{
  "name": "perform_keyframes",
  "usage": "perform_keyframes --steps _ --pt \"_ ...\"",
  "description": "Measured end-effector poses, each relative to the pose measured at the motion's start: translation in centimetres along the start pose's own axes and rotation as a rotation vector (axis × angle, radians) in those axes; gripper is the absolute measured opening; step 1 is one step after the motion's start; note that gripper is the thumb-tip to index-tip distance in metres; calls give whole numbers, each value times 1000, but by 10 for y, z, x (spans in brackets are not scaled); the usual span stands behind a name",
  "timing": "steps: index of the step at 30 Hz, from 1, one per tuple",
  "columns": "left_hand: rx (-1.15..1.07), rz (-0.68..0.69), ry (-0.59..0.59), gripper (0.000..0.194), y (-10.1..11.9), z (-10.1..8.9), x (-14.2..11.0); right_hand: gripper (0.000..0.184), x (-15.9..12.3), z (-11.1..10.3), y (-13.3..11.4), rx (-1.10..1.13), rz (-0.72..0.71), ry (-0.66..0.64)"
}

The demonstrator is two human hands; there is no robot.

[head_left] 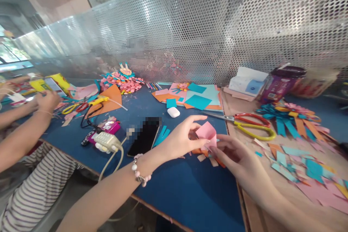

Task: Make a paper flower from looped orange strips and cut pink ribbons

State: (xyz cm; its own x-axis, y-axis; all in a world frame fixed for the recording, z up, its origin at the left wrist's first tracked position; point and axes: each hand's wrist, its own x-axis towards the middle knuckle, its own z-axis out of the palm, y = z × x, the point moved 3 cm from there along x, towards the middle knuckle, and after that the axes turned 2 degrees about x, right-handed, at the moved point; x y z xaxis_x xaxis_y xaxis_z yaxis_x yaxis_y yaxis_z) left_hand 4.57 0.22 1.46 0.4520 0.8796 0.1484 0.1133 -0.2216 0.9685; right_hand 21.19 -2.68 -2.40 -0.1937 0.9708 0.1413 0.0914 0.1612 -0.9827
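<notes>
A small piece of pink paper [207,132], bent into a curve, is held up between my two hands over the blue table. My left hand [186,136] grips its left side with thumb and fingers, and a beaded bracelet circles that wrist. From the other side, my right hand [233,152] pinches its lower right corner. Orange and pale paper scraps [213,161] lie below the hands, partly hidden by them. Just beyond my right hand rest scissors [254,123] with red and yellow handles, lying shut.
A phone [145,136], a white earbud case [173,112] and a power strip [106,140] are to the left. Coloured paper sheets [199,101] lie ahead. Paper flowers [293,117] and cut scraps [312,170] cover the right side. A co-worker's hands [46,101] hold a phone at far left.
</notes>
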Motion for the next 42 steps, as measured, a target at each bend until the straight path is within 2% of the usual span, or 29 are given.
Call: perform_keyframes --steps 5,7,11,16,20,25,28,33,42 --pt "-146 -92 22 42 3 -4 3 32 0 2 -2 -18 -16 -16" --pt "-274 -114 3 37 3 -5 5 30 -1 2 -2 -19 -25 -9" --pt "-565 -171 -84 45 0 -7 8 28 -3 5 0 -22 -31 -16" --pt "-628 -261 -129 56 -6 -7 11 26 -5 6 6 -75 -70 -58" --pt "-525 -284 -207 53 -7 -3 8 21 -7 5 6 -141 -135 -42" --pt "-160 -245 -187 55 -3 -4 3 17 -10 5 1 -148 -230 -14" --pt "-71 -245 -225 57 -3 -3 1 17 -9 5 1 -105 -196 -22" --pt "27 -255 -246 46 -4 -3 0 17 -7 3 1 -56 -133 -22" --pt "105 -259 -196 41 -2 -2 -1 17 -10 6 0 54 -105 6"
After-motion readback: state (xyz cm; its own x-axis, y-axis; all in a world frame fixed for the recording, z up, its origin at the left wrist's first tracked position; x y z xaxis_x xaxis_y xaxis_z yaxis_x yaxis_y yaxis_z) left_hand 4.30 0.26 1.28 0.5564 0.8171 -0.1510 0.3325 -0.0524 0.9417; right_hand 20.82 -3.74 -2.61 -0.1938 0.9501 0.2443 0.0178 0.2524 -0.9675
